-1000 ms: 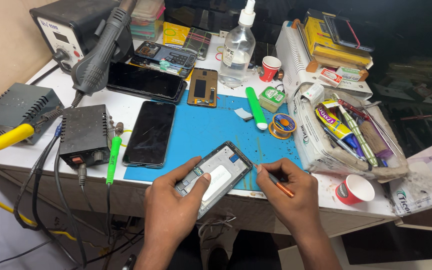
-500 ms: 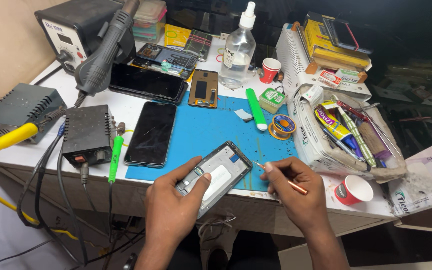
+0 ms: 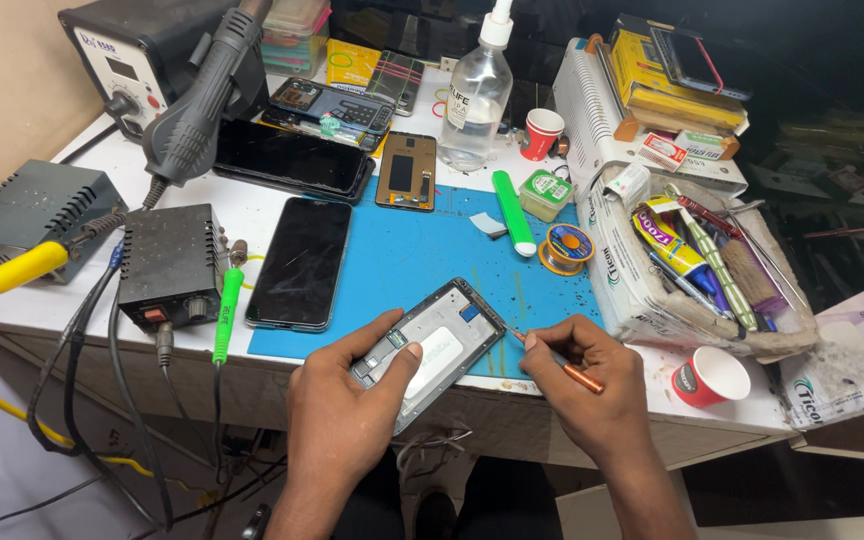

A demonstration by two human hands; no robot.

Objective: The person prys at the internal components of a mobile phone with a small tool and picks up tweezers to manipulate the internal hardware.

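My left hand grips the opened phone frame at the near edge of the blue work mat, thumb pressed across its lower part, fingers wrapped beneath. The frame lies tilted, its far corner pointing right; it is a dark rim around a grey metal midplate with a pale rectangular patch in the middle and a small blue part near the far corner. My right hand pinches a thin copper-coloured tool, fingers closed on it, its tip just beside the frame's right edge. On the counter further left lies a black phone face up, with a green pen-like tool next to it.
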